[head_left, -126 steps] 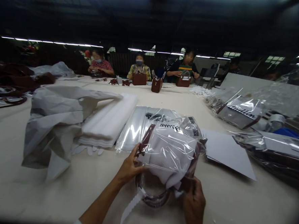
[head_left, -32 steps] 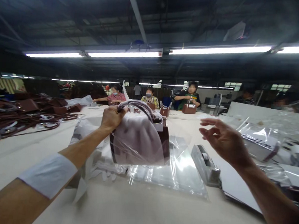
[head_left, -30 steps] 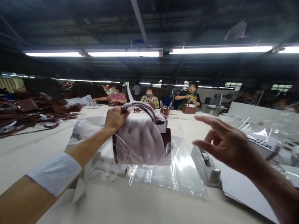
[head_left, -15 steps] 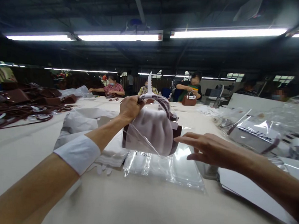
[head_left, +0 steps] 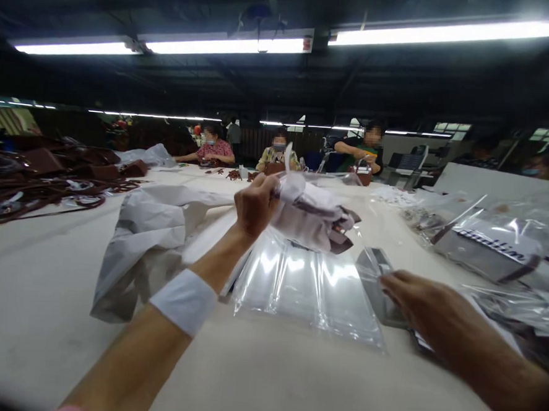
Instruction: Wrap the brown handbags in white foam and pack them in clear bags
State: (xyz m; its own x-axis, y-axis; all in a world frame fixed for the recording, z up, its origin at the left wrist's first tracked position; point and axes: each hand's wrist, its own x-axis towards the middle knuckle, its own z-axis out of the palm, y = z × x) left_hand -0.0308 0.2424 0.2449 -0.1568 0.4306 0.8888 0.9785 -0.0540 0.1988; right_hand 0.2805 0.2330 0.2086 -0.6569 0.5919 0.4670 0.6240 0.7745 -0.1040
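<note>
My left hand is closed on the top of a brown handbag wrapped in clear plastic, stuffed with white paper. It holds the bag tilted in the air over a stack of clear plastic bags lying on the table. My right hand reaches down to a grey tape dispenser at the right of that stack, its fingers curled onto it. A white band wraps my left wrist.
Crumpled grey-white paper lies left of the stack. Packed bags in plastic pile up on the right, brown straps and bag parts on the far left. Several people work at the table's far end.
My left hand has tipped the wrapped handbag over and carried it forward. My right hand dropped from beside the bag down to the tape dispenser. The camera tilted a little lower.
</note>
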